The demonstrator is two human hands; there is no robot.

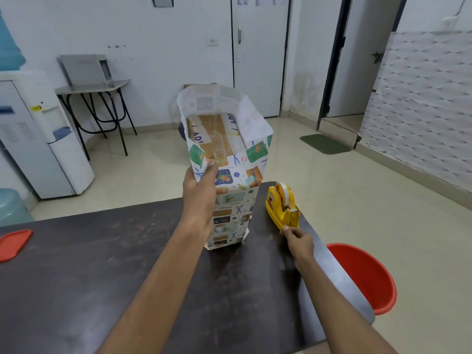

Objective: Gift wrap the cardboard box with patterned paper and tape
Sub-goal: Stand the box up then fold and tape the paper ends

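Observation:
The cardboard box (217, 135) stands on end on the dark table (89, 264), sleeved in patterned paper (229, 200) that rises open above its taped top face. My left hand (200, 185) grips the near left corner of the paper near the top, thumb over the edge. A yellow tape dispenser (282, 205) with a white roll sits to the right of the box. My right hand (297, 238) is at the dispenser's near end, its fingertips pinched together at the cutter; a strip of tape between them is too faint to make out.
A red lid (14, 242) lies at the table's left edge. A red tub (367, 274) sits on the floor past the table's right edge. A water dispenser (38, 139), a small folding table (97, 85) and a green mat (324, 143) stand farther off.

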